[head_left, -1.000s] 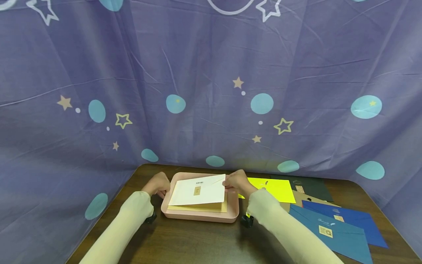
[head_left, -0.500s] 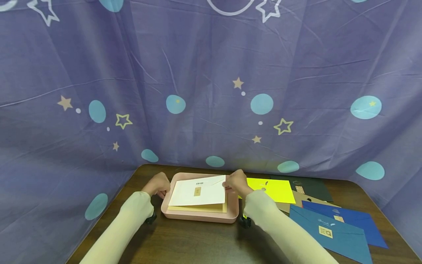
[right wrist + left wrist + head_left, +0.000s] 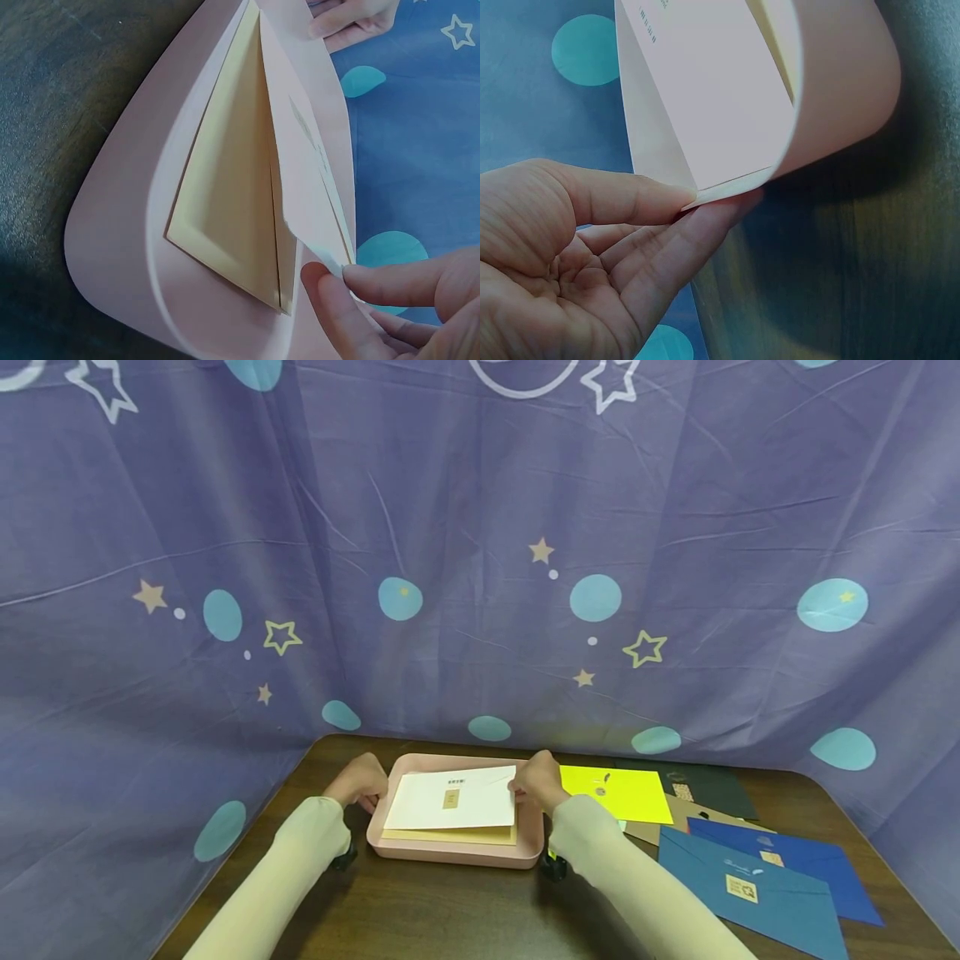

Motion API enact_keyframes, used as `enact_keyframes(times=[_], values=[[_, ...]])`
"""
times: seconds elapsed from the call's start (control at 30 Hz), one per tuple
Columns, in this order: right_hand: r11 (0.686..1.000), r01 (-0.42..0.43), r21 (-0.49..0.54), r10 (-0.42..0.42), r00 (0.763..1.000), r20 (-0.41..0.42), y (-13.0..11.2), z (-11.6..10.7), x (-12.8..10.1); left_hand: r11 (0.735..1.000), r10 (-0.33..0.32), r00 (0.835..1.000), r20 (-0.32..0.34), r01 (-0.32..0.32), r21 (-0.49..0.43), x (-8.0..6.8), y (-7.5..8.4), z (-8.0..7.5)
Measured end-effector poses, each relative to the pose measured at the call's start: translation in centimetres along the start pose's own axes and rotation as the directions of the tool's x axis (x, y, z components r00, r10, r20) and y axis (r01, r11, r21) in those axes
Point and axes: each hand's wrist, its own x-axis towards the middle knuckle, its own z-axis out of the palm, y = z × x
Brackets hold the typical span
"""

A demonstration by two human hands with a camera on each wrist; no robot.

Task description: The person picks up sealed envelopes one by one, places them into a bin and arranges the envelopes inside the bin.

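Observation:
A pink tray (image 3: pixel 450 853) sits on the dark wooden table (image 3: pixel 450 910) with a cream envelope (image 3: pixel 450 836) lying in it. Over that lies a white envelope (image 3: pixel 453 797) with a small tan label. My left hand (image 3: pixel 371 793) is at the tray's left end; in the left wrist view its thumb and fingers (image 3: pixel 667 202) pinch the white envelope's (image 3: pixel 705 97) corner. My right hand (image 3: pixel 521 787) pinches the envelope's right edge. The right wrist view shows that pinch (image 3: pixel 330 274) on the white envelope (image 3: pixel 307 172), with the cream envelope (image 3: pixel 225 217) under it in the tray (image 3: pixel 120 225).
Right of the tray lie a bright yellow envelope (image 3: pixel 618 793), a dark one (image 3: pixel 708 785), a brown one (image 3: pixel 678 814) and two blue ones (image 3: pixel 757 885). A purple starred curtain (image 3: pixel 480 568) hangs close behind and left of the table.
The white envelope has come down flatter over the cream one in the tray. My right hand has shifted slightly left with it; the left hand has stayed put.

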Motion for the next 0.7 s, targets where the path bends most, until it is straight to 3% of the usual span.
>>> enact_keyframes(times=[0.7], values=[[0.998, 0.026, -0.064, -0.028, 0.999, -0.016, 0.31, -0.10, -0.05, 1.000, 0.007, 1.000, -0.006, -0.007, 0.008, 0.46, -0.27, 0.07]])
